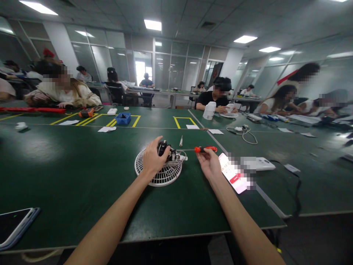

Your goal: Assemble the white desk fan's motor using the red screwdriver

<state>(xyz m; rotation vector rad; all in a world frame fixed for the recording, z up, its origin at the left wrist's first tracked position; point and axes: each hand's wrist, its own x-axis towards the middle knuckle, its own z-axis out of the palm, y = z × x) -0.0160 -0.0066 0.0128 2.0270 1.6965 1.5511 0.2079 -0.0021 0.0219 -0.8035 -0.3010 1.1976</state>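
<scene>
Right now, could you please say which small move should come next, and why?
I would probably ease the screwdriver slightly toward the motor: the right hand holds it, shaft pointing that way, while the left hand grips the motor over the fan grille.

The surface (82,206) is dark green with yellow tape (184,117) at its far side, the grille (165,176) white in ribbed rings, the motor (162,148) black, the screwdriver (197,149) orange-red and black, the far-left bin (123,120) blue, and the right phone (228,168) pinkish white with red.
</scene>
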